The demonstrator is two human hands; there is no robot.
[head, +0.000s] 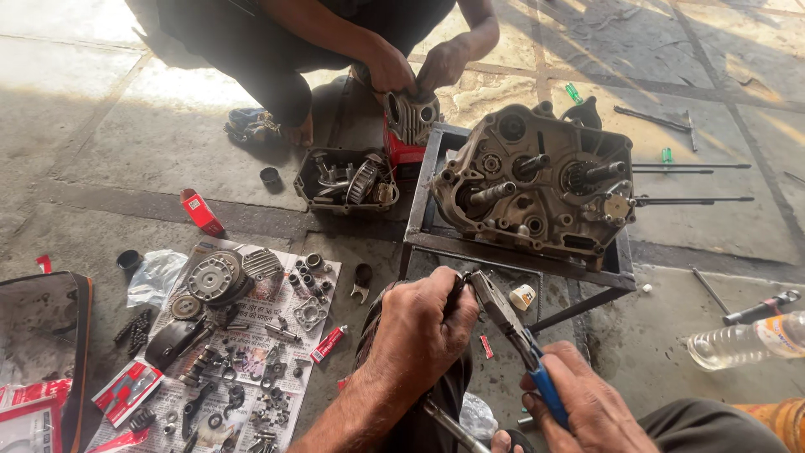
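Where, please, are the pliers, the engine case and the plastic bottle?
pliers (503, 315): head view, on the metal jaws near the pivot.
engine case (537, 189): head view, on its open face among the shafts.
plastic bottle (742, 342): head view, on its clear body.

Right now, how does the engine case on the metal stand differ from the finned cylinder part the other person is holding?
The engine case is large and rounded, with shafts and gears sticking out of its open face; the finned cylinder part is smaller and ribbed, with round openings. The case rests on the metal stand, touched by no hand; the cylinder part is gripped by the other person's two hands above a red box. Both are grey, grimy metal.
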